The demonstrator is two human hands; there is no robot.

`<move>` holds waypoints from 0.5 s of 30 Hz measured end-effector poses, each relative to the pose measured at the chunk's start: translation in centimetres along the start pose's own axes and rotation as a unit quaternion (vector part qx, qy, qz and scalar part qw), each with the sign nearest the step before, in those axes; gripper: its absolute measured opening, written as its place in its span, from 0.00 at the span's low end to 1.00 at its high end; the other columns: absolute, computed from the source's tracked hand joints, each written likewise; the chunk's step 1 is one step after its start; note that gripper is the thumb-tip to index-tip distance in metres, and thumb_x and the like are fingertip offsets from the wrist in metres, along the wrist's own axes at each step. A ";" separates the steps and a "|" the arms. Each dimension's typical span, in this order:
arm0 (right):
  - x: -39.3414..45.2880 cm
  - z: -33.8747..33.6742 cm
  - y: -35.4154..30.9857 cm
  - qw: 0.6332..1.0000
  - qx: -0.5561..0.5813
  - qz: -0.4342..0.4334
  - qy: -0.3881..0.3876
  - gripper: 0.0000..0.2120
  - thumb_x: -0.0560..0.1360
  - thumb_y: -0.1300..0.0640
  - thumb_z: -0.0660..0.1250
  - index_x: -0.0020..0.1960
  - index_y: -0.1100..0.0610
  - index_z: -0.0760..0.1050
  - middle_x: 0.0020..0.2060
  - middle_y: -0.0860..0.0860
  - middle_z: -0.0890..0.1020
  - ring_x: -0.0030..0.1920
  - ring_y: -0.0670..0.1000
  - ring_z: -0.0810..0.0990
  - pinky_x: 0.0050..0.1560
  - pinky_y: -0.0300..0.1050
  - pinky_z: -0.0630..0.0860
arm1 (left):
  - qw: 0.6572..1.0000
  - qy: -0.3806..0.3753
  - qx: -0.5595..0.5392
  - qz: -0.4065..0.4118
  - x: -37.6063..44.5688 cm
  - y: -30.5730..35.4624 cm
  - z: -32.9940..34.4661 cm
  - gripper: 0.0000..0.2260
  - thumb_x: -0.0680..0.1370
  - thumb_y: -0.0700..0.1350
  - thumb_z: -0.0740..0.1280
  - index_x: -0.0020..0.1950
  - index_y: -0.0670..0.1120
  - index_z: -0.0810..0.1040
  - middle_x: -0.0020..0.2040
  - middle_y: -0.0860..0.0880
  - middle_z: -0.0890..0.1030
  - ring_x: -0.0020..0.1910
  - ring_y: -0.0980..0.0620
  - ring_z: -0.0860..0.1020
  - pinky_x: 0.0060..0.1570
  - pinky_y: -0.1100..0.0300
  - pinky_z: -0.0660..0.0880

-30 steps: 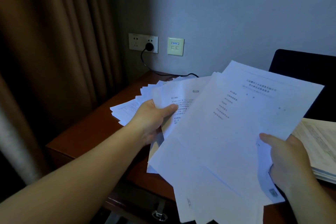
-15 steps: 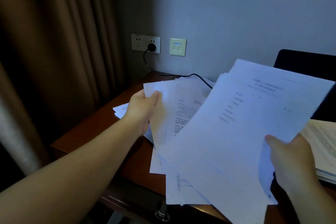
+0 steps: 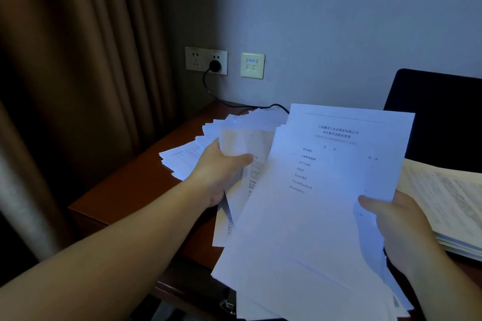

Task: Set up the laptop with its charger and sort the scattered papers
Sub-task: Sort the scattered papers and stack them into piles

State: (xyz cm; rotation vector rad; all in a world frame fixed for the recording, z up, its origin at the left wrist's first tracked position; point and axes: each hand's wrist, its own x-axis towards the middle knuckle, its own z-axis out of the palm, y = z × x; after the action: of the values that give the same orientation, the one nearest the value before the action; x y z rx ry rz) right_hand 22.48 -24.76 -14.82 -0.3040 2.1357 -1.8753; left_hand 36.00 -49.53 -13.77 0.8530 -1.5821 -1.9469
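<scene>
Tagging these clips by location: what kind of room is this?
Likely a hotel room or home study: a wooden desk against heavy brown curtains, with a wall outlet holding a black plug.

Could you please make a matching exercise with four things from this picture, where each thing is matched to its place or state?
Things:
1. black round plug
2. left hand
3. thick cream stack of printed pages
4. right hand

Places or states:
A. lies on the brown wooden desk at the right, in front of the dark laptop screen
B. grips the lower right edge of the large white top sheet
C. sits in the white wall socket
D. holds the fanned white papers by their left side

Pairs: 1-C, 2-D, 3-A, 4-B
</scene>
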 end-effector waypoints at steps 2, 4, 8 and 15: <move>0.0 -0.1 -0.1 1.000 0.028 0.012 0.001 0.13 0.79 0.68 0.66 0.56 0.52 0.79 0.48 0.44 0.82 0.49 0.49 0.79 0.56 0.51 0.70 | 1.000 0.005 0.024 0.011 0.0 0.2 0.3 0.18 0.77 0.36 0.74 0.61 0.55 0.77 0.56 0.49 0.83 0.55 0.44 0.82 0.56 0.41 0.81; 0.1 -0.1 -0.1 0.999 0.049 0.016 -0.003 0.15 0.79 0.68 0.67 0.61 0.54 0.78 0.51 0.45 0.83 0.54 0.51 0.80 0.61 0.51 0.70 | 0.999 0.012 0.036 0.028 0.0 0.4 0.5 0.17 0.77 0.34 0.71 0.56 0.55 0.77 0.54 0.49 0.83 0.53 0.45 0.82 0.55 0.43 0.81; 0.3 -0.1 -0.2 0.995 0.098 0.022 0.003 0.15 0.78 0.67 0.68 0.58 0.51 0.79 0.53 0.43 0.83 0.56 0.44 0.78 0.64 0.48 0.68 | 0.997 -0.024 -0.067 0.044 -0.2 1.3 0.2 0.14 0.78 0.30 0.70 0.57 0.47 0.80 0.52 0.44 0.87 0.50 0.41 0.86 0.53 0.41 0.83; 0.6 -0.2 0.4 0.996 0.086 0.000 0.003 0.20 0.78 0.71 0.65 0.66 0.55 0.77 0.58 0.48 0.83 0.62 0.53 0.79 0.69 0.53 0.69 | 0.988 -0.087 -0.119 0.032 0.1 2.0 -0.5 0.16 0.80 0.31 0.66 0.68 0.37 0.76 0.55 0.39 0.86 0.48 0.41 0.86 0.46 0.47 0.85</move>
State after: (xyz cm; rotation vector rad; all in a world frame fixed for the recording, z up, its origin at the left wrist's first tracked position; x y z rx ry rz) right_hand 21.85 -24.70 -15.28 -0.2612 1.9606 -2.0454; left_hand 36.24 -50.40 -11.87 0.5415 -1.4119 -2.1592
